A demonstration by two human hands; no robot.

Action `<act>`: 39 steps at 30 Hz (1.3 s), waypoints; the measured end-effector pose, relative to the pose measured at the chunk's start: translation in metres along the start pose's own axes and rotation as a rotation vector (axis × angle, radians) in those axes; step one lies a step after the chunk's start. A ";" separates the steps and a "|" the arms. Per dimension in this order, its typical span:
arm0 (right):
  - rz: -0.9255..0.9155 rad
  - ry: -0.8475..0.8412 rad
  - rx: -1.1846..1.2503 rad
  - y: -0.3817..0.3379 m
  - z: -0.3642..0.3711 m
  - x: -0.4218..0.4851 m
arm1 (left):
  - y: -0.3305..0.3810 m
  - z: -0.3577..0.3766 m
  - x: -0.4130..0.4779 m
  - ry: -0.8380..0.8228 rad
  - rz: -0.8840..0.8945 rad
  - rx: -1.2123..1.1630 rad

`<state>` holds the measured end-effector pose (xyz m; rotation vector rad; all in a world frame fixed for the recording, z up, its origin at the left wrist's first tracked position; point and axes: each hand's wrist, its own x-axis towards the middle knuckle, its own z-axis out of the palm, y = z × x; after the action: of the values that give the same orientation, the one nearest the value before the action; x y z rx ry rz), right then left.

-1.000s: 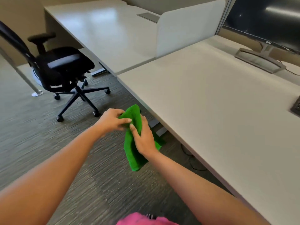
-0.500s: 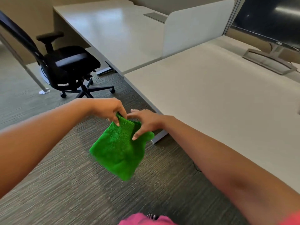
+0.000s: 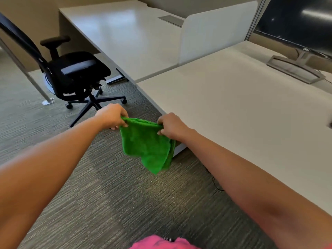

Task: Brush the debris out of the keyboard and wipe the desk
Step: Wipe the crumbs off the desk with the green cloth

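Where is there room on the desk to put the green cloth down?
The near desk is bare from its front edge back to the white divider. It gets crowded at the far right, around the monitor stand. The far desk beyond the divider is bare too, up to its grey hatch.

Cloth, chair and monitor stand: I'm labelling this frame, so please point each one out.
cloth (image 3: pixel 146 143), head view, middle of the hanging front face.
chair (image 3: pixel 79 69), head view, seat cushion.
monitor stand (image 3: pixel 294 70), head view, flat base.

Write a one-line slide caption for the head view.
Left hand and right hand hold a green cloth up beside the desk.
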<state>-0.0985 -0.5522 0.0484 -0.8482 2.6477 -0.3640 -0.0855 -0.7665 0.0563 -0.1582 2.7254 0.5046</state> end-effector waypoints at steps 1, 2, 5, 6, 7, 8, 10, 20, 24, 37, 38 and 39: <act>-0.012 -0.040 0.018 -0.002 0.000 0.000 | 0.003 -0.002 0.001 -0.050 -0.010 -0.012; -0.026 -0.105 0.035 -0.004 0.001 -0.001 | 0.006 -0.003 0.000 -0.154 -0.028 -0.023; 0.055 -0.001 0.055 -0.003 -0.003 -0.002 | 0.011 -0.006 0.001 -0.165 -0.085 -0.050; 0.092 0.053 0.068 0.000 -0.004 -0.003 | 0.010 -0.007 0.004 -0.105 -0.091 -0.094; 0.105 0.048 0.086 0.000 -0.004 -0.003 | 0.010 -0.007 0.007 -0.077 -0.096 -0.154; 0.105 0.020 0.101 0.001 -0.004 -0.004 | 0.010 -0.007 0.009 -0.077 -0.100 -0.208; 0.117 0.035 0.117 0.000 -0.006 -0.006 | 0.011 -0.006 0.010 -0.084 -0.128 -0.252; 0.186 0.010 0.174 0.005 -0.010 -0.010 | 0.025 -0.004 0.010 -0.137 -0.175 -0.272; 0.212 0.026 0.147 0.012 -0.009 -0.012 | 0.032 -0.003 0.006 -0.239 -0.199 -0.352; 0.244 0.142 0.082 0.023 -0.018 -0.021 | 0.039 -0.010 0.030 0.110 -0.059 -0.497; 0.246 0.150 0.110 0.024 -0.020 -0.022 | 0.039 -0.014 0.030 0.102 -0.049 -0.494; 0.253 0.159 0.148 0.024 -0.020 -0.023 | 0.039 -0.018 0.029 0.102 -0.045 -0.498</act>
<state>-0.1009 -0.5171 0.0640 -0.4484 2.7869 -0.5730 -0.1253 -0.7378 0.0735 -0.3785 2.6282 1.1824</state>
